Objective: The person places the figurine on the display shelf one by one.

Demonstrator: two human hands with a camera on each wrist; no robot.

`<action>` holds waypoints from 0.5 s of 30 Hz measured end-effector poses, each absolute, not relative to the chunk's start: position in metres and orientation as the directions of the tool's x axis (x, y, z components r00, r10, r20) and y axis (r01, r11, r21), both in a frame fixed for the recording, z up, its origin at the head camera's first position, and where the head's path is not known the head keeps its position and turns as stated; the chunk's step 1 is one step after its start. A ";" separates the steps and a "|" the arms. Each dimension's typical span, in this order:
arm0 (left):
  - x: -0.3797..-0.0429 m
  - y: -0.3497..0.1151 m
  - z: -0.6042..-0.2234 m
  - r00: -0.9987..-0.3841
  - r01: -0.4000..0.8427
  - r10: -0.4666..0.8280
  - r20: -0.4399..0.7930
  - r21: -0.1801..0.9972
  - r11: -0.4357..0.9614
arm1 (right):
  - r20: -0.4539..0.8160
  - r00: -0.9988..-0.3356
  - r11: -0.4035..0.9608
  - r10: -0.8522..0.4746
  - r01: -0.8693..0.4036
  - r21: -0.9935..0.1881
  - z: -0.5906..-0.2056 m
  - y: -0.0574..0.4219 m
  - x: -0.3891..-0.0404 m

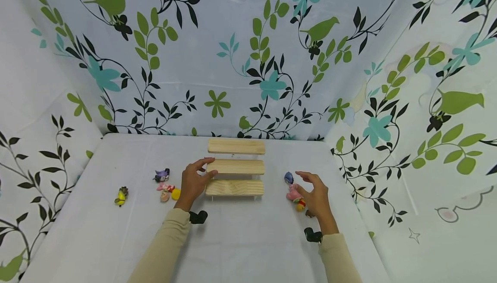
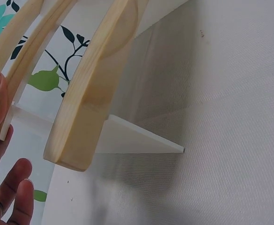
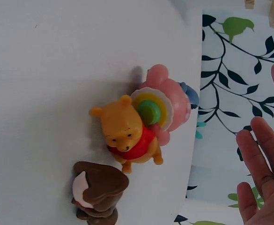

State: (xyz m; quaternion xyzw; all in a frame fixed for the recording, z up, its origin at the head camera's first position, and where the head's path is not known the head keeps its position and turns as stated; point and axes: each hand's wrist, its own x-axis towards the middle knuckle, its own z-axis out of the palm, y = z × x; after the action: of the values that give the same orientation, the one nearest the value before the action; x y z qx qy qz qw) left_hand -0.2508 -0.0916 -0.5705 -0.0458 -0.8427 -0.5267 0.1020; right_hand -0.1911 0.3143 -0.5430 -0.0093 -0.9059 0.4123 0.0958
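Observation:
A three-tier stand with pale wooden boards and white side supports stands on the white table. My left hand pinches the left end of its middle board, thumb on one face and a finger on the other. To the right, my right hand hovers with parted fingers beside a row of small figurines, holding nothing. In the right wrist view these are a Winnie the Pooh figurine in a red shirt, a pink figurine, a brown-topped one and a blue one, partly hidden.
Left of the stand lie a purple figurine, a pink-and-red one, a tan one and a yellow piece. Farther left is a yellow-and-dark figurine. Leaf-and-bird patterned cloth hangs behind the table.

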 end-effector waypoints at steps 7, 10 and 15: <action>-0.251 -0.091 -0.569 -0.981 0.148 -0.046 0.190 0.875 0.461 | 0.108 -0.991 0.686 0.077 -0.026 -0.728 -0.557 0.321 -0.185; -0.251 -0.091 -0.570 -0.982 0.141 -0.046 0.183 0.874 0.465 | 0.082 -0.994 0.685 0.070 -0.012 -0.728 -0.562 0.324 -0.184; -0.252 -0.091 -0.571 -0.986 0.120 -0.045 0.158 0.878 0.463 | 0.017 -0.997 0.696 0.079 0.043 -0.717 -0.569 0.326 -0.184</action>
State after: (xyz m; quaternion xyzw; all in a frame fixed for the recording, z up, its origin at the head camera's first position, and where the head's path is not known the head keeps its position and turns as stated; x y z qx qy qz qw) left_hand -0.2523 -0.0907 -0.5713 -0.0218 -0.8514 -0.5179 0.0797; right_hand -0.1837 0.3258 -0.5691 -0.0331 -0.9206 0.3883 0.0229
